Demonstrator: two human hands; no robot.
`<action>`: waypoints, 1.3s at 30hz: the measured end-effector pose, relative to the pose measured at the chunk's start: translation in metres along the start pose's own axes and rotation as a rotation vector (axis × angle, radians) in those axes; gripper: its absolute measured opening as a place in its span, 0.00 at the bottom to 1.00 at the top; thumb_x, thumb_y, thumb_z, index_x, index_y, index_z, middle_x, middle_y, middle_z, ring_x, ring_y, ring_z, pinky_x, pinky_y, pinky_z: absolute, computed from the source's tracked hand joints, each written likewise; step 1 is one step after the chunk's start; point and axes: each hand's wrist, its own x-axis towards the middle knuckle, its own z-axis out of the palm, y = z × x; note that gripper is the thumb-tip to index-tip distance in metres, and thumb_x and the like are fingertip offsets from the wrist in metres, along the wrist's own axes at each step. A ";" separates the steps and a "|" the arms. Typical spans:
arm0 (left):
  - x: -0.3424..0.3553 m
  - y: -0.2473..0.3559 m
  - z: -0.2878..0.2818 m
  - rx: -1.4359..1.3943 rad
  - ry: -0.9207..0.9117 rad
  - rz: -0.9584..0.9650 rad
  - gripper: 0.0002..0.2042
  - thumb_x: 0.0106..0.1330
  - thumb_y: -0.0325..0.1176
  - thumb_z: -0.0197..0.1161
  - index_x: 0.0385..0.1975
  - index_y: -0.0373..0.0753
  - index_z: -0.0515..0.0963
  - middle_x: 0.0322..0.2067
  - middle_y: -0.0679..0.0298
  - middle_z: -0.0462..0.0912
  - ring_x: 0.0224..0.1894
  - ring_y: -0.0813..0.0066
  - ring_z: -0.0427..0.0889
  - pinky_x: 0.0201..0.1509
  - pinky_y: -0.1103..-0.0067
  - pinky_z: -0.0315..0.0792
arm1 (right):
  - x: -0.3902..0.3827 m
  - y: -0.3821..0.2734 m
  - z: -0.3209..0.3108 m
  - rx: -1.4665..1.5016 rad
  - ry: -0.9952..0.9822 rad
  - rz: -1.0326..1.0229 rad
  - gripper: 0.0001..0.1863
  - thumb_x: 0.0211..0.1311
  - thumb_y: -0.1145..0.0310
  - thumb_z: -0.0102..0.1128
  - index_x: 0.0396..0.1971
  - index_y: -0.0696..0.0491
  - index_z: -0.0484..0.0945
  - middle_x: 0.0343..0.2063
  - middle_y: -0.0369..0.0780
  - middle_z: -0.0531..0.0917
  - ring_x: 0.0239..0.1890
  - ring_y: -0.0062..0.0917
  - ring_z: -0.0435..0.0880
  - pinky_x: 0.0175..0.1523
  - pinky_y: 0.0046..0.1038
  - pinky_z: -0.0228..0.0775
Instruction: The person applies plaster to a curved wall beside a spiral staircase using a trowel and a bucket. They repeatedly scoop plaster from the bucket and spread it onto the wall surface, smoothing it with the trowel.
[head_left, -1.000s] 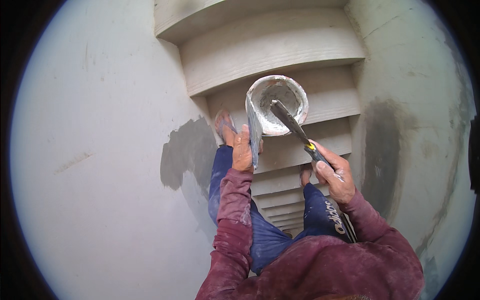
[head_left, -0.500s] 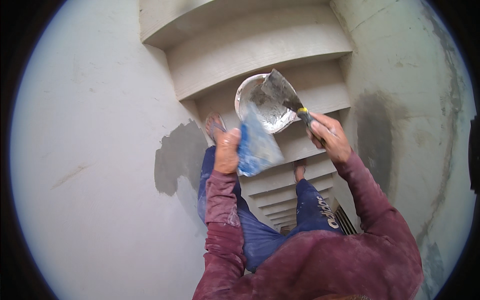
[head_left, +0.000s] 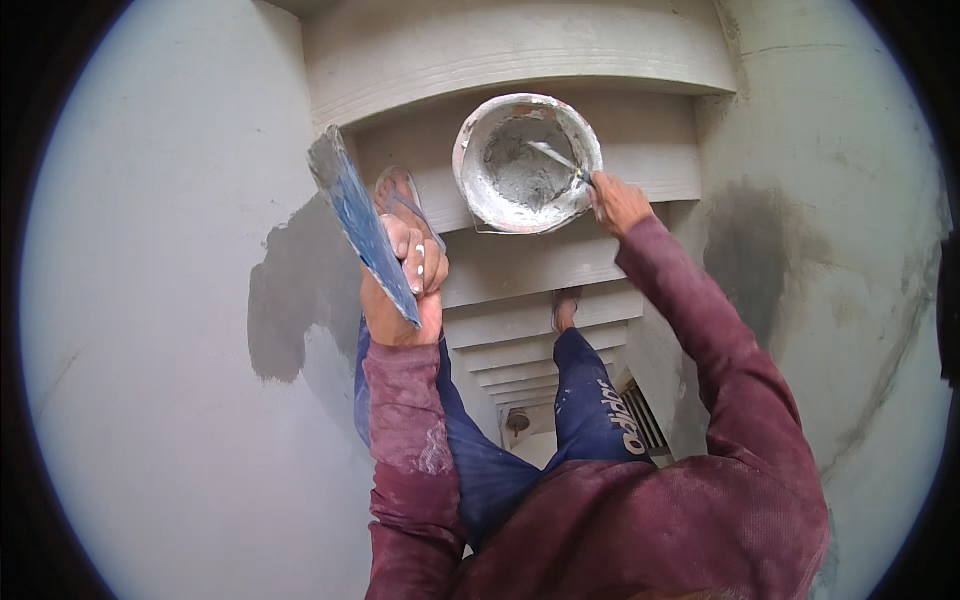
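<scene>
My left hand (head_left: 410,265) is closed around a wide blue filling blade (head_left: 355,215), held tilted in front of the left wall with grey filler along its far end. My right hand (head_left: 619,204) grips the dark handle of a putty knife (head_left: 554,156). Its blade is turned nearly edge-on and reaches into a round white bucket (head_left: 470,170) smeared with grey filler. The bucket stands on a stair step ahead of me, and soft grey filler (head_left: 525,175) lies in its bottom. Whether the knife touches the filler, I cannot tell.
Pale stair steps (head_left: 520,50) rise ahead and more steps (head_left: 530,370) drop away between my legs. Walls stand close on both sides, with a grey filler patch (head_left: 290,300) on the left wall and a dark patch (head_left: 745,265) on the right one. My feet stand on different steps.
The putty knife has come down from above the bucket's rim into the bucket. My left hand has moved left, away from the bucket, turning the blue filling blade more edge-on.
</scene>
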 end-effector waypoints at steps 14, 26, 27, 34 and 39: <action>0.011 -0.003 0.002 0.067 0.152 -0.086 0.16 0.69 0.44 0.47 0.23 0.41 0.64 0.11 0.71 0.60 0.10 0.85 0.54 0.14 0.86 0.48 | 0.015 0.007 -0.013 0.096 -0.088 0.078 0.12 0.62 0.61 0.48 0.39 0.53 0.70 0.28 0.47 0.78 0.31 0.45 0.78 0.38 0.42 0.69; 0.054 -0.086 -0.030 0.356 0.433 -0.220 0.23 0.71 0.47 0.39 0.52 0.31 0.64 0.45 0.52 0.77 0.52 0.61 0.74 0.51 0.71 0.70 | 0.057 0.082 -0.035 0.464 -0.345 0.215 0.19 0.61 0.56 0.48 0.29 0.58 0.77 0.18 0.45 0.76 0.22 0.34 0.75 0.34 0.34 0.67; 0.061 -0.101 -0.058 0.334 0.351 -0.264 0.30 0.71 0.51 0.37 0.60 0.30 0.54 0.58 0.51 0.66 0.63 0.59 0.61 0.63 0.68 0.60 | 0.060 0.077 -0.035 0.439 -0.305 0.189 0.19 0.61 0.56 0.48 0.30 0.58 0.77 0.19 0.47 0.77 0.24 0.37 0.76 0.35 0.35 0.67; 0.069 -0.174 -0.108 0.183 0.559 -0.275 0.33 0.69 0.55 0.37 0.62 0.31 0.50 0.61 0.53 0.61 0.65 0.60 0.58 0.67 0.70 0.55 | 0.035 0.074 -0.028 0.342 -0.100 0.228 0.17 0.61 0.59 0.49 0.36 0.57 0.78 0.26 0.52 0.78 0.32 0.47 0.77 0.39 0.38 0.67; 0.072 -0.171 -0.115 0.185 0.516 -0.228 0.33 0.68 0.56 0.37 0.61 0.33 0.52 0.60 0.54 0.63 0.64 0.61 0.61 0.65 0.71 0.57 | 0.020 0.072 -0.030 0.292 -0.129 0.299 0.16 0.61 0.60 0.48 0.37 0.57 0.78 0.26 0.52 0.78 0.31 0.46 0.77 0.39 0.38 0.66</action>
